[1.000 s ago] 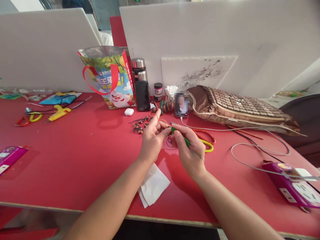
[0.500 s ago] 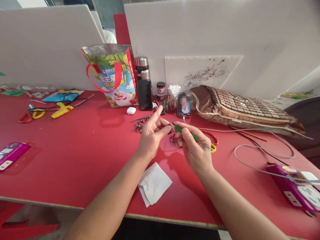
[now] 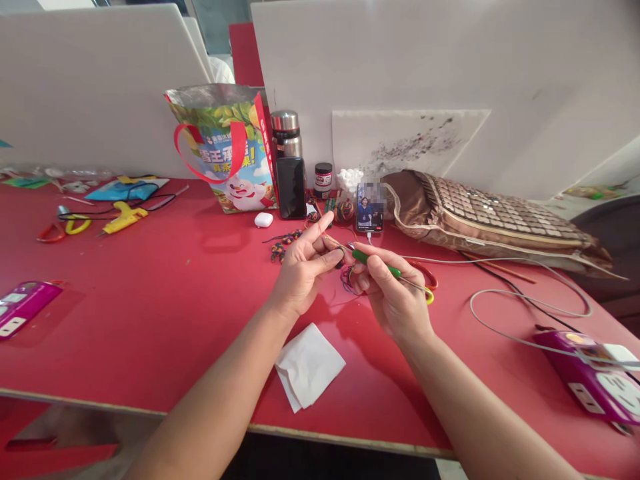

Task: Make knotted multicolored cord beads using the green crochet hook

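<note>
Between thumb and fingers of my left hand (image 3: 301, 270) is pinched a small dark crochet piece (image 3: 340, 259). A thin reddish yarn strand (image 3: 324, 230) runs over its raised index finger. My right hand (image 3: 403, 297) is closed round the green handle of a crochet hook (image 3: 377, 262), whose metal tip points at the piece and sits just apart from it. Loose coloured yarn ends (image 3: 347, 281) hang between the hands. Behind them lie a multicoloured yarn ball (image 3: 344, 211) and several crocheted coils (image 3: 279, 251). Scissor-like red and yellow handles (image 3: 430, 280) are partly hidden behind my right hand.
A folded white tissue (image 3: 311, 367) lies near the front edge. Farther back stand a printed bag (image 3: 227, 153), a thermos (image 3: 287, 133), a dark phone (image 3: 291, 188) and a lit phone (image 3: 369, 212). A cable (image 3: 473, 313) and purple power strip (image 3: 590, 373) are at right; a yellow glue gun (image 3: 123, 219) lies left.
The hook tip has drawn back slightly from the piece as my right hand shifted a little right. My left hand keeps its pinch. The lit phone's picture has changed.
</note>
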Motion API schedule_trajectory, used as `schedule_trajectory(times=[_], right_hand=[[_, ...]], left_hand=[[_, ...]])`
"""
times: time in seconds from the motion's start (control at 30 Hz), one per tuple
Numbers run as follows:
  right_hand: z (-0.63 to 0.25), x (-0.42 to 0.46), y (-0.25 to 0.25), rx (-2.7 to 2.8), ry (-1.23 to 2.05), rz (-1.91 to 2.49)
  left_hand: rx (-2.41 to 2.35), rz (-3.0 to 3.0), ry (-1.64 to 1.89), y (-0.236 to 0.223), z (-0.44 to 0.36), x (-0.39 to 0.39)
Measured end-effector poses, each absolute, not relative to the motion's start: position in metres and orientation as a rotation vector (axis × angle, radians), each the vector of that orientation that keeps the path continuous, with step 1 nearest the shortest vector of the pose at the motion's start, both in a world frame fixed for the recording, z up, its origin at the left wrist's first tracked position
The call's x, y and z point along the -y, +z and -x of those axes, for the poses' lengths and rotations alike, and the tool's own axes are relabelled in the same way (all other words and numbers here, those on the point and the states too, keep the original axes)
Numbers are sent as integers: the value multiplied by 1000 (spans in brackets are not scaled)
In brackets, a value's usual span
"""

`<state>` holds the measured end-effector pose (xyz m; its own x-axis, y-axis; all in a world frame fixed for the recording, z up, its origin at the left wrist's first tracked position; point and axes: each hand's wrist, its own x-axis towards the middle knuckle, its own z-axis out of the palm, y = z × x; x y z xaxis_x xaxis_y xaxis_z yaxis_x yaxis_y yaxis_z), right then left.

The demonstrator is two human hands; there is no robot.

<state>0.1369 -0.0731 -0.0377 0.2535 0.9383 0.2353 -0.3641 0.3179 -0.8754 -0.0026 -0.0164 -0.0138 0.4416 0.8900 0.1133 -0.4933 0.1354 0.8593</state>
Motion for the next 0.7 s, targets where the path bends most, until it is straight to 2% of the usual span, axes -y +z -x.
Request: schedule_trajectory(times=[0.7], right_hand=[[-150, 74, -27, 894, 1091, 736]], left_hand=[[-466, -992, 1008, -5, 12, 12]])
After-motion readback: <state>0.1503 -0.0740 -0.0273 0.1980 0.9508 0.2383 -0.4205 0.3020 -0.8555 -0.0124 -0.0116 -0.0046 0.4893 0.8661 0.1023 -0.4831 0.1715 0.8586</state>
